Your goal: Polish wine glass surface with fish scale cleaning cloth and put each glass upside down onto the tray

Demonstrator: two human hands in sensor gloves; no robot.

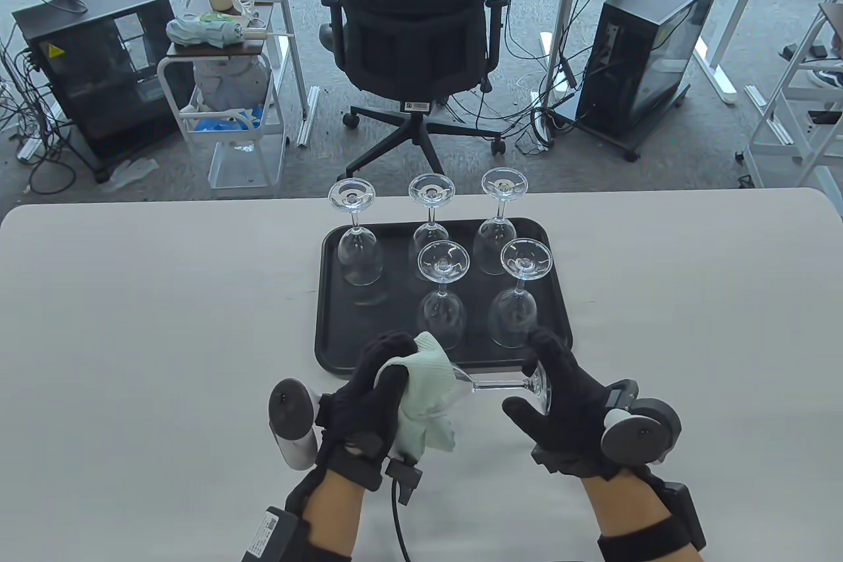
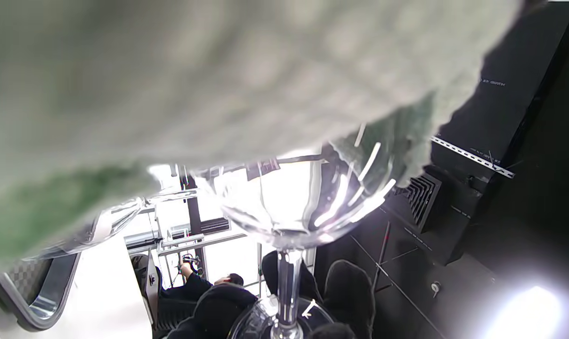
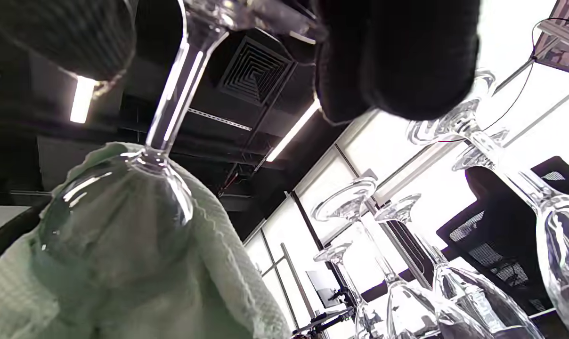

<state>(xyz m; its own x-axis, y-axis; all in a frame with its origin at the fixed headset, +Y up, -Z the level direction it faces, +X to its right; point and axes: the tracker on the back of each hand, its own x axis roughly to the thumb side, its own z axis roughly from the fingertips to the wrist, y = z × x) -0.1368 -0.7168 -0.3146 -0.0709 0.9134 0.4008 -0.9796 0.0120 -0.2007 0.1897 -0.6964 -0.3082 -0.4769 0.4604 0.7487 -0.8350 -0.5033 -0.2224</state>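
A wine glass [image 1: 500, 385] lies sideways in the air just in front of the black tray [image 1: 329, 298]. My left hand [image 1: 375, 384] wraps the pale green cloth [image 1: 425, 400] round its bowl. My right hand [image 1: 560, 404] grips the round foot [image 1: 540, 384]. The left wrist view shows the bowl [image 2: 289, 202] under the blurred cloth [image 2: 171, 84]. In the right wrist view the stem [image 3: 176, 94] runs down into the cloth-wrapped bowl [image 3: 119, 216]. Several glasses stand upside down on the tray, among them one at the back left [image 1: 359, 246] and one at the front right [image 1: 517, 305].
The tray sits at the middle of the white table [image 1: 132, 338], close beyond my hands. Past the table's far edge are an office chair [image 1: 415, 41], two black computer cases [image 1: 649, 48] and a small white cart [image 1: 224, 107].
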